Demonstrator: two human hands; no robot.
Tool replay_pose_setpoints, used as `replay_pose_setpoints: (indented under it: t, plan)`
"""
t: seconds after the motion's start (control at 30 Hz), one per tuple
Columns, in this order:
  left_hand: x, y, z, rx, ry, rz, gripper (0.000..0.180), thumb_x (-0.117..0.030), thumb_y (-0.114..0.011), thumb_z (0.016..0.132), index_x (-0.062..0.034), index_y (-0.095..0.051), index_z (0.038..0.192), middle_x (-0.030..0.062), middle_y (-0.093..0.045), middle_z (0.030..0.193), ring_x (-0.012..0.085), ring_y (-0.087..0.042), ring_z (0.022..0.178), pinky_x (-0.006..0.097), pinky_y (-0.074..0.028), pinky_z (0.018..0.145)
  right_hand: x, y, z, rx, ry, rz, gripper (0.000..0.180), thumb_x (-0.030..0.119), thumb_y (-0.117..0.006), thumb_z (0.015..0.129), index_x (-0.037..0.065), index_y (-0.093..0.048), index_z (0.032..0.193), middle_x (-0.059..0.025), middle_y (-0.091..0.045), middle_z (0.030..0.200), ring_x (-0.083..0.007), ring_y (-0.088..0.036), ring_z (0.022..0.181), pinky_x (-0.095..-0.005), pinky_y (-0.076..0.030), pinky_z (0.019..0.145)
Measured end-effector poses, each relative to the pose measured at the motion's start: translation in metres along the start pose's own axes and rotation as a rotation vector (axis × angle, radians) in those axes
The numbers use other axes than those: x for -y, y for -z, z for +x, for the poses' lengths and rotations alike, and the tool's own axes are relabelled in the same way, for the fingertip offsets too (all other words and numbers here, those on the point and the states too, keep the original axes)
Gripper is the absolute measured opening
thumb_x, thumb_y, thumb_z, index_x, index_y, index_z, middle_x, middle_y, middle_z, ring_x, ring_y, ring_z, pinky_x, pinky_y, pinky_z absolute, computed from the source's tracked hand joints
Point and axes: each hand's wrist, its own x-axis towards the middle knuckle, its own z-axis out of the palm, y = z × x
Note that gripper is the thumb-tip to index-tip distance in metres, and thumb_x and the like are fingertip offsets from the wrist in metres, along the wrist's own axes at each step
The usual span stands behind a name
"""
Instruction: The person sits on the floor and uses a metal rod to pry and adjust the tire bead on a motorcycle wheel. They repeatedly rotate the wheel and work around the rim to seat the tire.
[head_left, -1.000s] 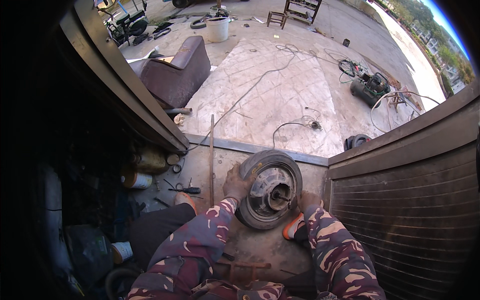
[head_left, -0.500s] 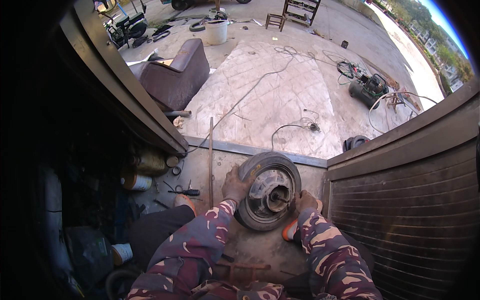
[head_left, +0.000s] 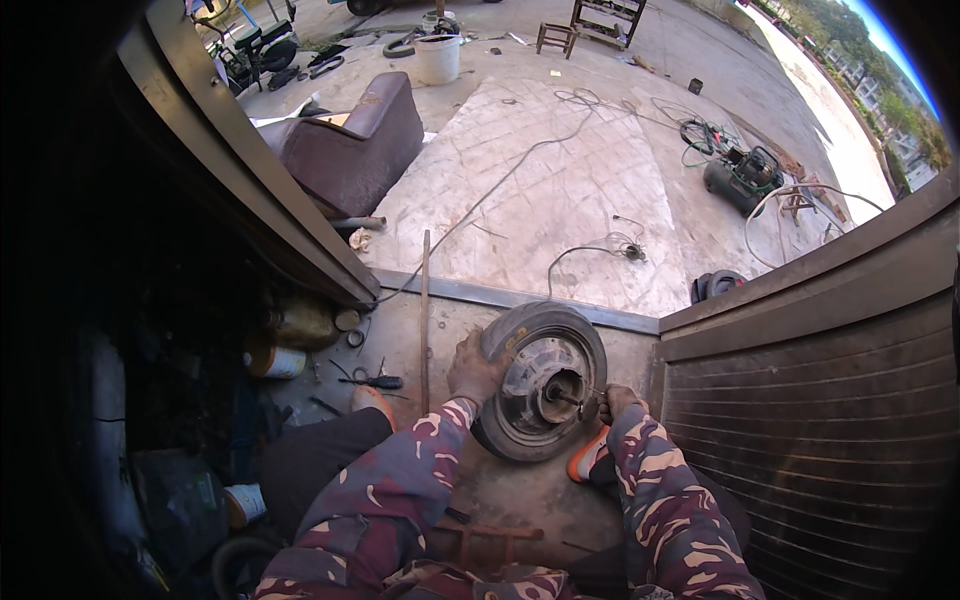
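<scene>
The wheel [head_left: 525, 375] sits on the floor [head_left: 470, 308] near its edge at the metal sill [head_left: 470, 291], left hand [head_left: 473, 368] gripping its left side; the axle [head_left: 567, 398] points rightward toward the nearer right hand [head_left: 622, 401], apparently closed on a thin item [head_left: 593, 394]

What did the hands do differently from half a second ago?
The right hand moved a little to the right, farther from the wheel's middle. Whether it holds something small is too hard to tell. The left hand stayed on the wheel's left side.
</scene>
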Motion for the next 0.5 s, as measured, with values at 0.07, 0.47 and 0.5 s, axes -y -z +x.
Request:
replay_pose_setpoints:
  t: [0.07, 0.47, 0.5]
  plan:
    - [-0.001, 0.0, 0.0, 0.011, 0.011, 0.008, 0.099, -0.064, -0.079, 0.086, -0.01, -0.048, 0.162, 0.0236, -0.059, 0.15, 0.0408, -0.059, 0.138, 0.047, -0.049, 0.114, -0.007, 0.006, 0.011, 0.069, -0.064, 0.132, 0.037, 0.037, -0.052, 0.109, 0.009, -0.073, 0.098, -0.009, -0.072, 0.081, -0.0288, -0.069, 0.066, -0.0475, -0.055, 0.061]
    - [0.006, -0.002, 0.0, 0.006, -0.007, -0.006, 0.098, -0.065, -0.077, 0.085, -0.0114, -0.046, 0.161, 0.0234, -0.059, 0.15, 0.0416, -0.06, 0.138, 0.049, -0.05, 0.114, -0.002, -0.006, -0.094, -0.52, 0.897, -1.542, 0.049, 0.053, -0.061, 0.105, 0.007, -0.076, 0.113, -0.0188, -0.076, 0.124, -0.0372, -0.076, 0.109, -0.051, -0.059, 0.098]
    - [0.007, -0.003, 0.001, 0.002, -0.01, -0.001, 0.098, -0.065, -0.077, 0.085, -0.0113, -0.046, 0.161, 0.0233, -0.059, 0.149, 0.0417, -0.06, 0.138, 0.049, -0.05, 0.114, 0.002, -0.004, -0.097, -0.476, 0.88, -1.551, 0.047, 0.052, -0.061, 0.105, 0.008, -0.076, 0.115, -0.0186, -0.076, 0.125, -0.0373, -0.076, 0.11, -0.0509, -0.059, 0.097]
